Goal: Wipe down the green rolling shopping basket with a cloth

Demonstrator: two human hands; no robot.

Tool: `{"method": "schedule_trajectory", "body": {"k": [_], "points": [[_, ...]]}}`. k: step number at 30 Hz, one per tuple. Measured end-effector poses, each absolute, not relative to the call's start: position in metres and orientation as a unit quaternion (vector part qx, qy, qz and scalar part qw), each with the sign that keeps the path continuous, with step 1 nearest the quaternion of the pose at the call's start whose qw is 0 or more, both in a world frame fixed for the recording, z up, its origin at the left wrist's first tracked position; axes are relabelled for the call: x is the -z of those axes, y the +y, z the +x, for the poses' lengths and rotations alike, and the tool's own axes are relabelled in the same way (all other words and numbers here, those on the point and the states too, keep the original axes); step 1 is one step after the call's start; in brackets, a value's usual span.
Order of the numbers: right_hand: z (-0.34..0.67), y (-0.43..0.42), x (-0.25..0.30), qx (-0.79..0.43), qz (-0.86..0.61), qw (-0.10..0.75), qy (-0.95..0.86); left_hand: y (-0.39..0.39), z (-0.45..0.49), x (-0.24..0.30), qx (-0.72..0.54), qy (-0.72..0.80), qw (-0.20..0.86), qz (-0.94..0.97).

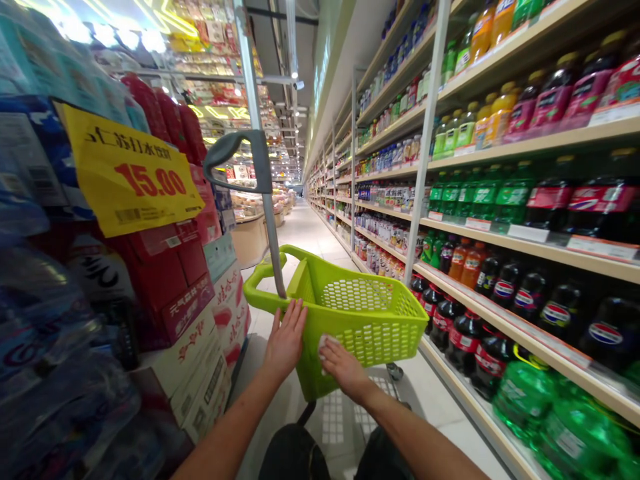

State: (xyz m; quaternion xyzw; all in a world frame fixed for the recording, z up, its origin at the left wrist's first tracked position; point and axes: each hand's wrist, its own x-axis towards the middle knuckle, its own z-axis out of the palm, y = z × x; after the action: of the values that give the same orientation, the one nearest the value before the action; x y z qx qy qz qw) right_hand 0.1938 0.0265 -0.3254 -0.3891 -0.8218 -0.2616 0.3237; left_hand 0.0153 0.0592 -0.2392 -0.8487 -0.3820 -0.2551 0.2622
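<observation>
A lime-green wheeled shopping basket [305, 360] stands in front of me in the aisle. It has slotted sides and a grey metal pole topped by a dark grey handle [263, 162]. My left hand [287, 337] lies on the rim and side wall near the foot of the pole, fingers stretched out. Lower on the same wall, my right hand [345, 370] presses a crumpled white wipe [323, 345] to the plastic under its fingers. Whether the wipe is paper or cloth, I cannot tell. The visible inside of the basket shows no goods.
Shelves of soft drink bottles [505, 187] run along the right, with large green bottles [530, 393] at the bottom. Stacked drink cartons [195, 373] and a yellow price sign [133, 173] crowd the left. A pale tiled aisle [300, 227] stretches ahead between them.
</observation>
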Motion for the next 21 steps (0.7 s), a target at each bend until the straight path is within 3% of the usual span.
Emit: {"method": "schedule_trajectory", "body": {"k": [6,11,16,21], "points": [[0.226,0.024,0.303,0.271,-0.453,0.377,-0.761,0.063,0.041,0.229,0.191,-0.400,0.221,-0.869],[0.248,0.011,0.333,0.226,-0.436,0.314,-0.812,0.064,0.054,0.227,0.138,-0.414,0.187,-0.880],[0.257,0.005,0.317,0.224,-0.519,0.356,-0.744,0.063,0.060,0.231,0.137,-0.418,0.191,-0.877],[0.262,0.004,0.331,0.213,-0.490,0.327,-0.779,0.059,0.066,0.232,0.125,-0.414,0.196,-0.880]]}}
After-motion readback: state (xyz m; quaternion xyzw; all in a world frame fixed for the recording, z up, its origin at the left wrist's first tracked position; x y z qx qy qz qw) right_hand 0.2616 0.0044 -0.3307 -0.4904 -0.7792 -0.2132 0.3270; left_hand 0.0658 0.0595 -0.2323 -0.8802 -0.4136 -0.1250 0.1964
